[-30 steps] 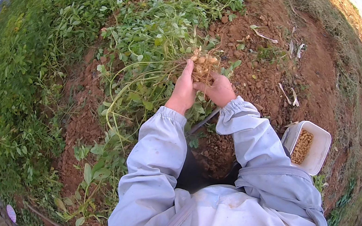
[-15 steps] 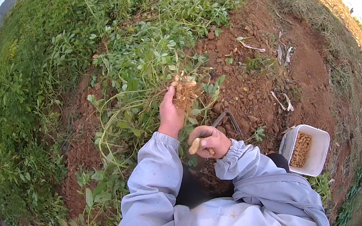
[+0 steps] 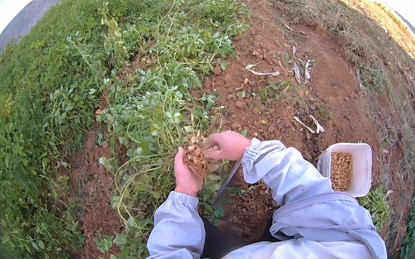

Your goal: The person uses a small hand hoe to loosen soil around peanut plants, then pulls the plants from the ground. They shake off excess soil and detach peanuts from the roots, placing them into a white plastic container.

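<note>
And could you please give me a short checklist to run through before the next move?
1. Left grip holding the root cluster: ok.
2. Right grip at the root cluster: ok, fingers reach its right side.
3. Pod held in right grip: cannot tell, fingers hide it.
4. Root cluster bare of pods: not ok, pale pods show on it.
5. White bucket open on the right, peanuts inside: ok.

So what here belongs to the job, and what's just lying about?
In the job:
podded tan root clump, held by left hand, right hand on it
white squarish plastic bucket of tan pods, probably

Lying about:
pale dry strips on brown soil
</note>
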`<state>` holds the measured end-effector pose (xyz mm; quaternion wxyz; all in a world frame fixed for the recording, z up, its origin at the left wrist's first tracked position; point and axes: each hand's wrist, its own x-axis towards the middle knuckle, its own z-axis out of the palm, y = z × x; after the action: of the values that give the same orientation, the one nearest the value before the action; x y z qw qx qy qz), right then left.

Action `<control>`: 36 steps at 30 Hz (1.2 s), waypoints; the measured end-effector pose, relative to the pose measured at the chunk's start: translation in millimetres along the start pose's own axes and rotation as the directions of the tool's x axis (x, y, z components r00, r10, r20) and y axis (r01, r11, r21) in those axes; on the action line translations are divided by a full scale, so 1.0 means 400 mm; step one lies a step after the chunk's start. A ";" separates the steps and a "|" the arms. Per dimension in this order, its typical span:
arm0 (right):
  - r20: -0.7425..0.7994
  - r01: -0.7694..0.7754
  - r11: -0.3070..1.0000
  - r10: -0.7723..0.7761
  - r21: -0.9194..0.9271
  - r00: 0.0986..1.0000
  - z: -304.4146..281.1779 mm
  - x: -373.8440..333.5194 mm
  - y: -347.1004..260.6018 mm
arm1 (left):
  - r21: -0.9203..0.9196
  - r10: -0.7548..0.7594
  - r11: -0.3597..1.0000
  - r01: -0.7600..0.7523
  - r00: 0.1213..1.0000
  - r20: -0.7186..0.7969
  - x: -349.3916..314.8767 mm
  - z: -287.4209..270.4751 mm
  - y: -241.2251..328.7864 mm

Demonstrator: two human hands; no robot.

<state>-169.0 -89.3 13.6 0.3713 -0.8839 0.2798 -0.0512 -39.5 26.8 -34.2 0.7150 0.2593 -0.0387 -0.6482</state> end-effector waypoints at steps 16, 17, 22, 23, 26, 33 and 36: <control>-0.618 -0.331 0.857 0.514 0.395 0.595 -0.200 -0.445 0.287 | 0.182 0.428 0.892 -0.414 0.902 -0.049 0.022 0.139 0.022; -0.700 -0.353 0.860 0.506 0.368 0.503 -0.223 -0.543 0.384 | 0.149 0.414 0.903 -0.404 0.910 -0.042 0.030 0.172 0.018; -0.797 -0.785 0.613 0.518 0.092 0.311 -0.263 -0.906 0.640 | 0.092 0.333 0.937 -0.336 0.942 0.043 0.025 0.375 0.024; -0.806 -0.862 0.500 0.473 -0.088 0.356 -0.214 -0.973 0.729 | 0.066 0.284 0.954 -0.292 0.953 0.109 0.012 0.422 0.017; -0.804 -0.701 0.713 0.421 0.008 0.419 -0.133 -0.926 0.804 | -0.037 0.227 0.974 -0.224 0.949 0.219 0.030 0.425 0.019; -0.397 0.033 0.907 0.150 0.419 0.905 -0.143 -0.446 0.216 | -0.064 0.133 0.988 -0.142 0.983 -0.129 0.052 0.250 0.026; -0.385 0.273 0.930 -0.164 0.248 0.908 -0.111 -0.311 0.107 | -0.102 0.100 0.991 -0.087 0.986 0.134 0.023 0.131 0.027</control>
<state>-306.1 -75.2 30.5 0.4341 -0.8199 0.2298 -0.2941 -49.0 1.4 13.0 0.7518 0.1770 -0.0691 -0.6314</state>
